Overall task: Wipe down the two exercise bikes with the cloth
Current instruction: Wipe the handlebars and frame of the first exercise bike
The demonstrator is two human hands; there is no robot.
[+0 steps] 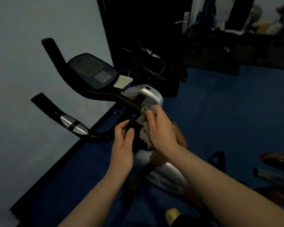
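An exercise bike [147,94] with a silver body, black handlebars and a dark console [92,69] stands in front of me by the wall. My right hand [161,128] grips a crumpled grey-white cloth [144,126] and presses it against the black post below the handlebars. My left hand [123,141] holds the same black post just left of the cloth, fingers curled round it. A second, dark exercise bike [151,63] stands behind, in shadow against a black panel.
A pale wall [23,63] runs along the left. The floor [220,112] is blue. Weight plates and dark gear [277,161] lie at the right. An open door with a handle [184,23] and cluttered shelves are at the back.
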